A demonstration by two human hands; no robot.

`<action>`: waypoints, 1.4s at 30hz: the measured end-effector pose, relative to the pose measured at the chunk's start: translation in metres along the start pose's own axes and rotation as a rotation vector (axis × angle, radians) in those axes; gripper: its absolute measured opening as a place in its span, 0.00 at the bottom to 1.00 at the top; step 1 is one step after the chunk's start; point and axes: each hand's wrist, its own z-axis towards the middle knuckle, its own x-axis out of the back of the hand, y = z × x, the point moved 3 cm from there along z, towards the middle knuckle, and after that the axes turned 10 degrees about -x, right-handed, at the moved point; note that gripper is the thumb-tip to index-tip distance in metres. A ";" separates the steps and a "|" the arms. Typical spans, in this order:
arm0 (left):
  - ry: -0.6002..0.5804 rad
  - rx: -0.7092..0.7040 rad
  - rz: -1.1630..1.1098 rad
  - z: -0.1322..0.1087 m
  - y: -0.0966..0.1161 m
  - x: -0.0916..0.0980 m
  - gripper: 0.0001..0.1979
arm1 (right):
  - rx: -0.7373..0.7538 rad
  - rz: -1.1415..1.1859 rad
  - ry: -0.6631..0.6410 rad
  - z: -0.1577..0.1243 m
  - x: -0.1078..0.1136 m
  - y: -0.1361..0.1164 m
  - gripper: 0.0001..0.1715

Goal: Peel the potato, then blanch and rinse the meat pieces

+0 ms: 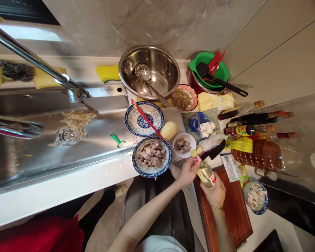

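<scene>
My right hand (214,191) is wrapped round a glass jar (205,174) with a red and white label and pale contents, tilted above the corner of a wooden cutting board (232,206). Pinched in my left hand (188,172), beside the jar's mouth, is a small red and white piece (196,159) with something yellowish at its top; I cannot tell if it is the lid. Just beyond lies a small white bowl (184,145) of meat pieces. A black-bladed knife (217,149) rests behind the jar. To the left is a blue-patterned plate of meat (152,156).
Peelings lie in the sink (105,122) beside a green peeler (117,140). Red chopsticks cross an empty patterned plate (144,118) near a peeled potato (168,130). Behind stands a steel basin (149,71). Bottles (240,130) crowd the right. Another person's red garment (42,234) shows lower left.
</scene>
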 end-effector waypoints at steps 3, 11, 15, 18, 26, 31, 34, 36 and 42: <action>-0.002 -0.007 -0.005 0.000 -0.001 0.000 0.19 | 0.013 0.002 0.011 0.001 0.000 0.001 0.34; -0.002 -0.012 0.012 0.002 -0.001 0.001 0.18 | -0.014 0.019 -0.013 0.002 -0.002 0.001 0.36; -0.011 -0.022 0.083 0.003 0.006 0.001 0.16 | -0.055 0.085 -0.032 0.002 -0.004 0.000 0.36; -0.029 -0.035 0.207 0.002 0.018 0.000 0.15 | -0.116 0.177 -0.075 0.001 -0.006 -0.002 0.38; -0.055 -0.136 0.452 -0.013 0.069 -0.007 0.13 | -0.302 0.573 -0.226 -0.015 -0.016 -0.015 0.44; -0.008 -0.143 0.493 -0.038 0.085 0.004 0.14 | -0.207 0.629 -0.232 -0.027 -0.022 -0.027 0.44; 0.069 -0.109 0.439 -0.055 0.083 0.021 0.13 | -0.067 0.535 -0.230 -0.031 -0.021 -0.037 0.39; 0.108 -0.095 0.363 -0.066 0.078 0.033 0.14 | 0.053 0.462 -0.228 -0.032 -0.021 -0.044 0.35; 0.203 -0.086 0.229 -0.084 0.067 0.061 0.17 | 0.228 0.340 -0.249 -0.038 -0.025 -0.062 0.33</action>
